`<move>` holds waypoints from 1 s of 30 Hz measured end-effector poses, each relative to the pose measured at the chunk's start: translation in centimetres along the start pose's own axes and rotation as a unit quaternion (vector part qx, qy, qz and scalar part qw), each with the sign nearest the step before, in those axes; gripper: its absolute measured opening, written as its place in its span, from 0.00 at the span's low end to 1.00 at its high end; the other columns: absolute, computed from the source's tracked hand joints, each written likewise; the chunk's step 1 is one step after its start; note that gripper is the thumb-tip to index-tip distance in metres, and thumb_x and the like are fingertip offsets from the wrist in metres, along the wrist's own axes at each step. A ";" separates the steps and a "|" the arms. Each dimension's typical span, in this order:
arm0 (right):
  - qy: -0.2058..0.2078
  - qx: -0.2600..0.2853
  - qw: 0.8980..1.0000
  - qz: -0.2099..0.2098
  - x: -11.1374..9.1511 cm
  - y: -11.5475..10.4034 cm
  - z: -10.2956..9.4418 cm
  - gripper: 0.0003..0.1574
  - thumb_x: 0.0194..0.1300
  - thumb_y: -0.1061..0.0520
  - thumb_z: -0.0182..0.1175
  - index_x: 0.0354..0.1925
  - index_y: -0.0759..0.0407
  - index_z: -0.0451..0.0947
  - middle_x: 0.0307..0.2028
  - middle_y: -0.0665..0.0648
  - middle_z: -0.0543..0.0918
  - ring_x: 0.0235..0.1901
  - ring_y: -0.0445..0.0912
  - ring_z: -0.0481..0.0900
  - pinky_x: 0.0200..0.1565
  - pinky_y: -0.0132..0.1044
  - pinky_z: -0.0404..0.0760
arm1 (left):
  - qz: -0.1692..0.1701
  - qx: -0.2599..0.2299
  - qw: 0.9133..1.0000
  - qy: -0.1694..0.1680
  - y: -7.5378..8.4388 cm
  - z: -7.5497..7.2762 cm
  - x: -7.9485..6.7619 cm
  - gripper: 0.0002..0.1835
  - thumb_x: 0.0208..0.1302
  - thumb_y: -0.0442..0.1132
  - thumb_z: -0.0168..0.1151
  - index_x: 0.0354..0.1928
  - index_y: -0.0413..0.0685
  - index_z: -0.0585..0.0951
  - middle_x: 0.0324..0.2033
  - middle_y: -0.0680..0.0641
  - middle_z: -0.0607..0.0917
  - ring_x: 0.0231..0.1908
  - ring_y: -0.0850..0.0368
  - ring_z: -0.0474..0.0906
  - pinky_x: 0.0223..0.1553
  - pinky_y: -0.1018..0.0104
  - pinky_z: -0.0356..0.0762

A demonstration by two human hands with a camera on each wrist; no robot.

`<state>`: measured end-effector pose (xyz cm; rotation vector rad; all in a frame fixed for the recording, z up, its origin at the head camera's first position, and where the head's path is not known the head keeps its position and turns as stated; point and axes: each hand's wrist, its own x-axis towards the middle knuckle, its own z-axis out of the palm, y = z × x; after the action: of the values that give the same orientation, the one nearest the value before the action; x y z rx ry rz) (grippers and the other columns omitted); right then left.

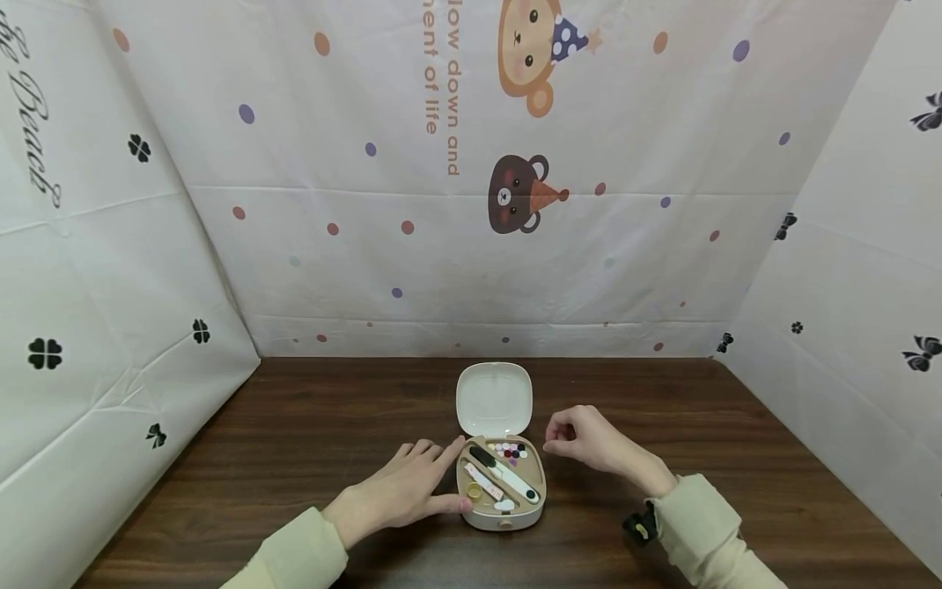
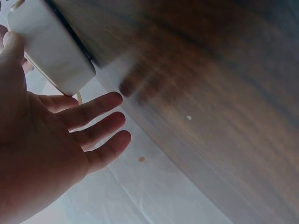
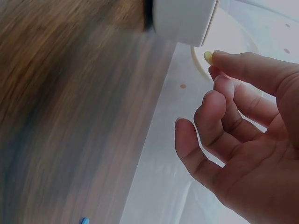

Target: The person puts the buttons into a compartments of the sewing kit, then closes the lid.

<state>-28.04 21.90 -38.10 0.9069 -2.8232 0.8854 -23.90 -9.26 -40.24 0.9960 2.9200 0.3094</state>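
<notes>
A sewing box [image 1: 543,483] with a white outside and a beige inner tray stands on the table, its white lid [image 1: 494,399] raised at the back. Alongside its left edge, my left hand [image 1: 408,483] has its fingers spread, index fingertip at the upper corner and thumb at the lower rim. Between thumb and index finger my right hand [image 1: 592,438] pinches a small yellow button [image 3: 208,57], just right of the box. Colourful buttons [image 1: 509,451] fill the back compartment. A black-and-white tool [image 1: 508,474] lies diagonally, beside a pale patterned strip [image 1: 483,481] and a gold ring-shaped piece [image 1: 474,491].
The dark wooden table [image 1: 353,409] meets patterned cloth walls [image 1: 331,270] at the back and sides. A small blue thing [image 3: 85,220] shows at the bottom of the right wrist view. A white speck [image 2: 188,117] lies on the wood.
</notes>
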 end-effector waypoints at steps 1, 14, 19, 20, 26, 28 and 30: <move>-0.002 0.001 1.000 0.001 0.0 -0.1 0.1 0.09 0.58 0.61 0.67 0.24 0.52 0.79 0.19 0.44 0.73 0.20 0.33 0.67 0.23 0.26 0.68 | 0.000 0.000 1.000 0.001 0.0 0.0 0.0 0.53 0.57 0.78 0.41 0.75 0.49 0.55 0.62 0.43 0.75 0.63 0.47 0.68 0.64 0.45 0.63; -0.020 0.026 0.999 -0.008 0.6 -1.4 0.8 0.08 0.58 0.61 0.67 0.24 0.54 0.80 0.18 0.43 0.72 0.21 0.33 0.67 0.24 0.25 0.68 | -0.002 0.005 1.000 0.000 0.1 0.0 0.0 0.53 0.57 0.78 0.40 0.75 0.50 0.56 0.62 0.44 0.76 0.63 0.47 0.69 0.64 0.45 0.64; -0.023 0.029 0.999 -0.012 0.8 -1.7 1.2 0.07 0.59 0.61 0.66 0.25 0.54 0.80 0.19 0.43 0.72 0.20 0.32 0.66 0.24 0.25 0.68 | -0.002 0.003 1.000 0.001 0.1 0.0 0.0 0.53 0.57 0.78 0.40 0.75 0.49 0.56 0.62 0.43 0.76 0.63 0.47 0.69 0.64 0.45 0.63; -0.023 0.030 0.999 -0.014 0.8 -1.7 1.3 0.07 0.59 0.61 0.66 0.25 0.54 0.80 0.18 0.43 0.71 0.20 0.32 0.66 0.24 0.25 0.68 | -0.003 0.003 1.000 0.000 0.1 0.0 0.0 0.53 0.57 0.78 0.40 0.75 0.49 0.56 0.62 0.43 0.76 0.63 0.47 0.69 0.64 0.45 0.63; -0.026 0.030 0.999 -0.031 1.1 -2.0 1.9 0.08 0.58 0.61 0.67 0.24 0.54 0.80 0.19 0.42 0.72 0.21 0.31 0.67 0.25 0.24 0.68 | -0.003 0.004 1.000 0.001 0.0 0.1 0.0 0.53 0.57 0.78 0.40 0.75 0.49 0.56 0.62 0.43 0.75 0.63 0.47 0.69 0.64 0.45 0.63; -0.029 0.033 0.998 -0.032 1.1 -2.0 2.1 0.08 0.57 0.60 0.68 0.24 0.54 0.80 0.19 0.43 0.72 0.21 0.31 0.67 0.24 0.24 0.68 | -0.002 0.005 1.000 0.003 0.0 0.1 0.0 0.52 0.57 0.78 0.40 0.75 0.49 0.56 0.62 0.43 0.76 0.63 0.47 0.69 0.64 0.46 0.63; -0.033 0.037 0.998 -0.036 1.1 -2.1 2.1 0.08 0.58 0.60 0.68 0.24 0.55 0.80 0.19 0.43 0.73 0.21 0.31 0.66 0.24 0.24 0.68 | 0.000 0.007 1.000 0.005 0.1 0.1 -0.1 0.52 0.57 0.78 0.41 0.75 0.49 0.56 0.61 0.43 0.76 0.63 0.47 0.69 0.64 0.46 0.64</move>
<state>-27.55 18.77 -38.57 1.0583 -2.8098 0.9733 -23.81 -9.25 -40.29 0.9992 2.9346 0.2957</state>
